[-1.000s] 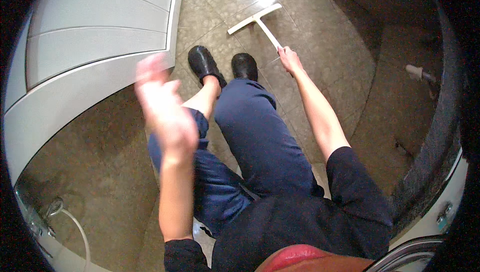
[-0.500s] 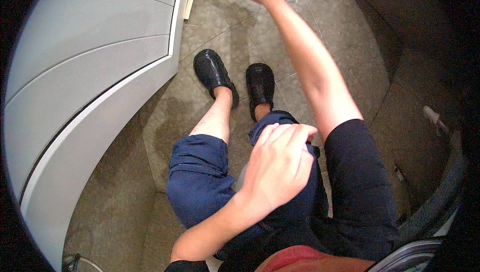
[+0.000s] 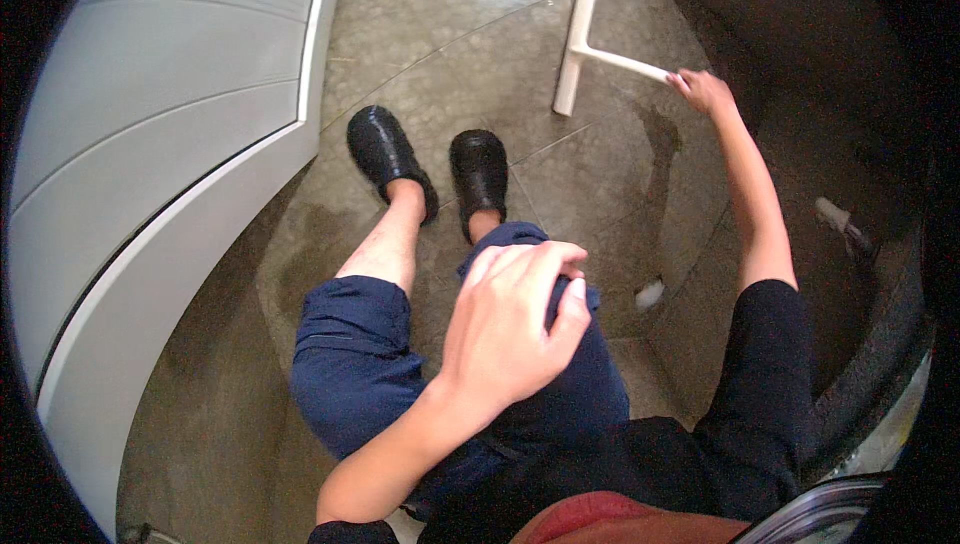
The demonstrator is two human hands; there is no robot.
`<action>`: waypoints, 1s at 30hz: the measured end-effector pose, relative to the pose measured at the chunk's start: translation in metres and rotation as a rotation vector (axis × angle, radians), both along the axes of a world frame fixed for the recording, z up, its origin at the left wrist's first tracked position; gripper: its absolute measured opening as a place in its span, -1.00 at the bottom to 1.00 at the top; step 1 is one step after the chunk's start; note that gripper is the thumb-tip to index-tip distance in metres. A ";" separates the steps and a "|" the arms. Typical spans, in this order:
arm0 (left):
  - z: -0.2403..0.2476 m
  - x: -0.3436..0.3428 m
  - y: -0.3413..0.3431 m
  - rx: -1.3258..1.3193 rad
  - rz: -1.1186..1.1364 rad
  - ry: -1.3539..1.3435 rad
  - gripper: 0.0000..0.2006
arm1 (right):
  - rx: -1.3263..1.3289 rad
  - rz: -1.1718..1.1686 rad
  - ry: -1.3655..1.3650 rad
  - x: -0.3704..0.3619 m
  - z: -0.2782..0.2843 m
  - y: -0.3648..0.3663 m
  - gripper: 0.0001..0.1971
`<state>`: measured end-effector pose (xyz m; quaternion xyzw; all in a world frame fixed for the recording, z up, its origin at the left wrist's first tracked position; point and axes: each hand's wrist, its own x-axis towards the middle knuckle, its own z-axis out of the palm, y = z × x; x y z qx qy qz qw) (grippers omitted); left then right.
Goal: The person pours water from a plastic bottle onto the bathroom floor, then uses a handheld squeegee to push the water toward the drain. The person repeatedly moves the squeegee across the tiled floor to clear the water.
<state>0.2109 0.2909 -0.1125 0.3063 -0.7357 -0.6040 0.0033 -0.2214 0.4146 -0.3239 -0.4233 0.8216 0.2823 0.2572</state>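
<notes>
My right hand (image 3: pixel 706 92) is closed around the end of a white squeegee's handle (image 3: pixel 630 65), out at the upper right. The squeegee's long head (image 3: pixel 573 54) rests on the wet tile floor, its blade edge too small to make out. Over my right knee lies my left hand (image 3: pixel 515 319), holding nothing; its thumb is apart and its fingers bend loosely, their tips partly hidden.
Black clogs (image 3: pixel 385 149) are on my feet, on the wet tiles (image 3: pixel 440 84). A pale ribbed panel (image 3: pixel 190 54) borders the left side. Near the right wall lies a small white object (image 3: pixel 834 214); another pale spot (image 3: pixel 650 294) shows on the floor.
My right hand has swept the squeegee from beside the left panel across to the right and nearer me. The left hand stays on the knee, while the whole view has shifted a little.
</notes>
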 end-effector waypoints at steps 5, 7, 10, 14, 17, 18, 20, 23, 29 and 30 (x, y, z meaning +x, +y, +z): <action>-0.011 -0.009 -0.001 0.096 0.026 0.004 -0.80 | 0.016 -0.098 0.073 0.008 0.033 0.029 -0.49; -0.013 -0.011 0.003 0.087 0.033 0.058 -0.82 | -0.062 -0.100 0.025 0.017 0.033 0.021 -0.47; -0.009 -0.017 0.002 0.108 0.042 0.068 -0.80 | -0.215 -0.027 -0.056 0.059 0.012 -0.042 -0.48; -0.016 -0.010 0.001 0.127 0.030 0.074 -0.73 | -0.212 -0.025 -0.200 0.127 -0.042 -0.159 -0.37; -0.008 -0.017 -0.004 0.163 0.014 0.048 -0.68 | -0.247 -0.037 -0.237 0.153 -0.064 -0.205 -0.31; -0.009 -0.019 -0.006 0.149 -0.007 0.058 -0.68 | -0.241 -0.048 -0.248 0.147 -0.069 -0.204 -0.31; -0.011 -0.012 -0.007 0.124 -0.029 0.087 -0.69 | -0.224 -0.050 -0.265 0.132 -0.078 -0.194 -0.33; -0.005 -0.013 -0.004 0.069 -0.078 0.030 -0.65 | -0.227 -0.102 -0.251 0.068 -0.077 -0.116 -0.38; -0.007 -0.021 0.000 0.063 -0.055 0.028 -0.66 | -0.139 -0.559 -0.177 -0.050 -0.061 0.141 -0.43; -0.011 -0.020 0.004 0.041 -0.012 0.039 -0.69 | -0.075 -0.599 -0.201 -0.046 -0.044 0.153 -0.41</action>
